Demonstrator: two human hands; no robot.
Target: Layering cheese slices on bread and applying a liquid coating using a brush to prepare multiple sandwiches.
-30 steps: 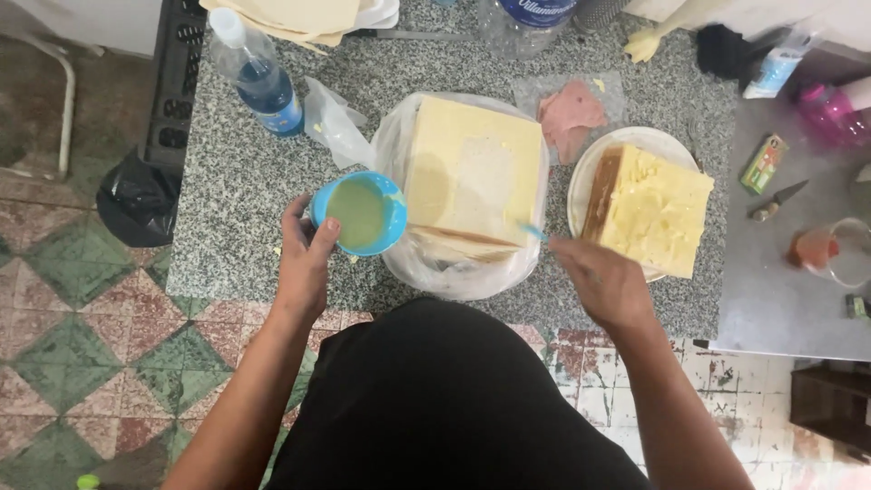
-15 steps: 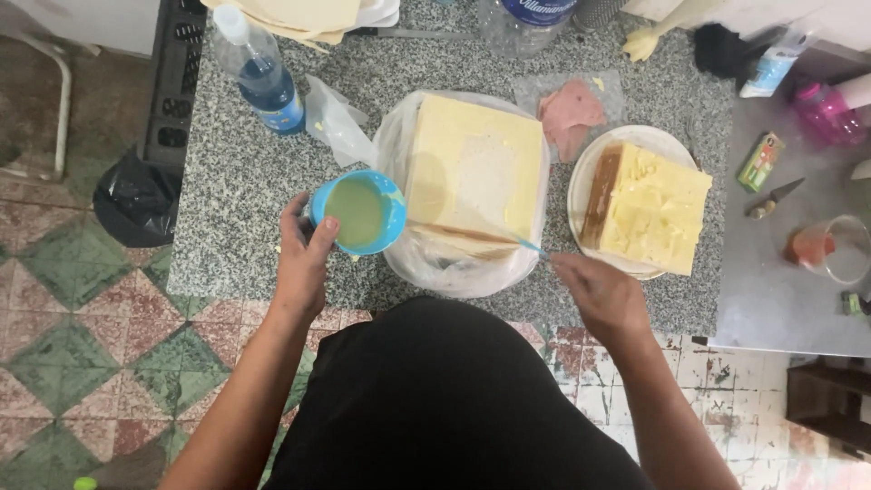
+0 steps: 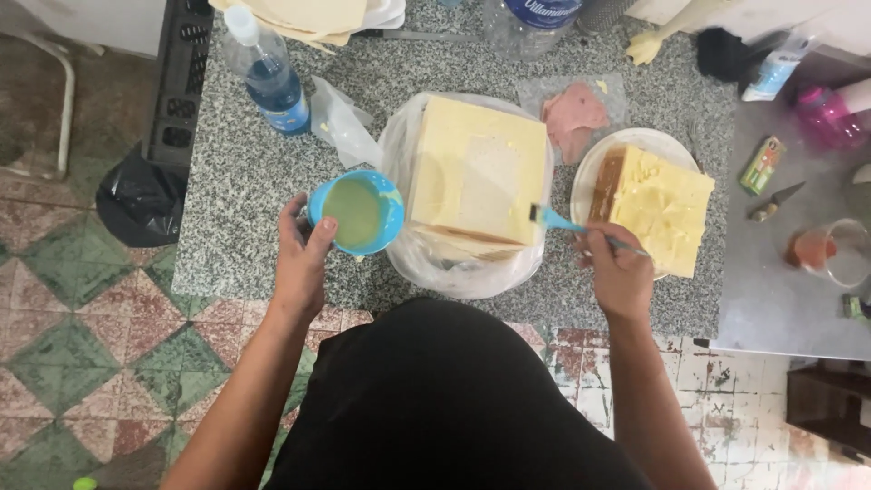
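Observation:
My left hand (image 3: 302,259) grips a small blue cup (image 3: 356,213) filled with a pale yellow-green liquid, held just left of a tall stack of sliced bread (image 3: 476,177) that sits on a clear plastic bag (image 3: 463,268). My right hand (image 3: 619,270) holds a thin blue brush (image 3: 570,224); its bristle end touches the right edge of the stack's top slice. The top slice looks yellow with a paler patch in the middle.
A white plate (image 3: 594,172) with another yellow-coated bread stack (image 3: 660,207) stands to the right. Pink ham slices (image 3: 573,113) lie behind it. A blue-labelled water bottle (image 3: 266,73) stands at the back left. A knife (image 3: 773,201) and a cup (image 3: 830,254) rest on the grey surface on the right.
My right hand has lifted from the counter's front edge and brought the brush tip up to the bread stack's right edge. The left hand and cup stayed put.

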